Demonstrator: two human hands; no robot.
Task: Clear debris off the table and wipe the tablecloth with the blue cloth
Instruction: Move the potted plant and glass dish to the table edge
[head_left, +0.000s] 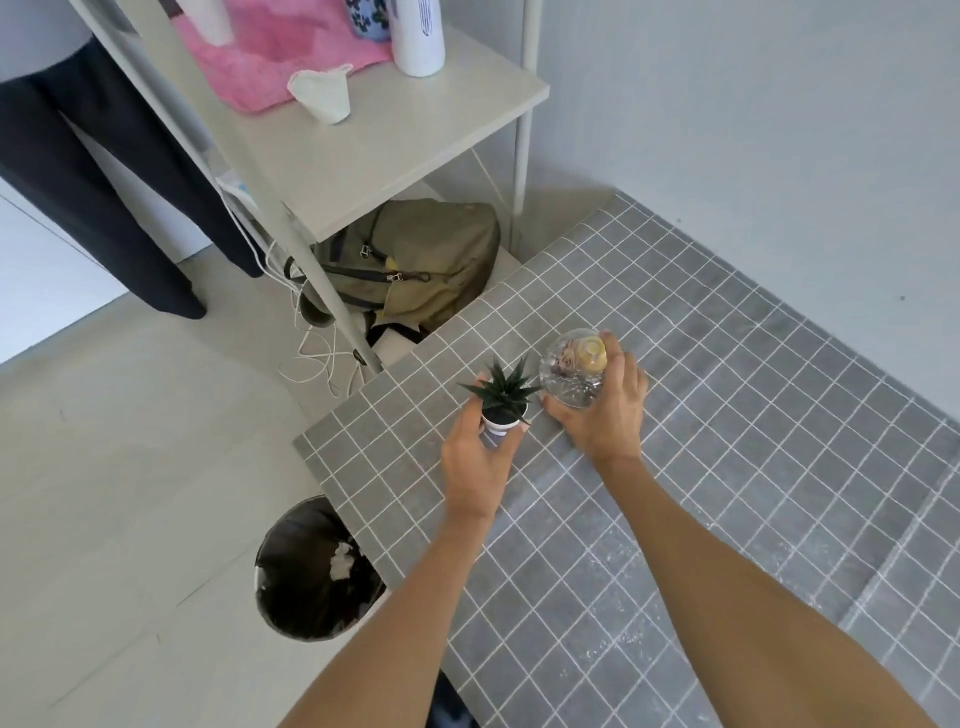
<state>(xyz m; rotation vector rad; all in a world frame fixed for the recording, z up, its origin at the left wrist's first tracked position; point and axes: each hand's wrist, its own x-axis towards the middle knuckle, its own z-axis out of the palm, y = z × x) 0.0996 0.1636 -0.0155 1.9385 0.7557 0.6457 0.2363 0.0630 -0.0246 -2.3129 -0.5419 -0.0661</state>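
A grey tablecloth (727, 415) with a white grid covers the table. Near its far left corner my left hand (478, 462) grips a small white pot holding a spiky green plant (504, 397). Right beside it, my right hand (605, 410) is wrapped around a clear plastic bottle (569, 371) with a yellow cap, seen from above. Both objects are at the cloth's surface; whether they rest on it I cannot tell. No blue cloth is visible.
A black-lined trash bin (311, 571) with white paper inside stands on the floor left of the table. A white shelf unit (395, 140) holds a pink towel (270, 57), a paper cup and a white bottle. Beneath it lie a khaki backpack (415, 265) and cables. A person's dark-trousered legs (104, 182) stand at far left.
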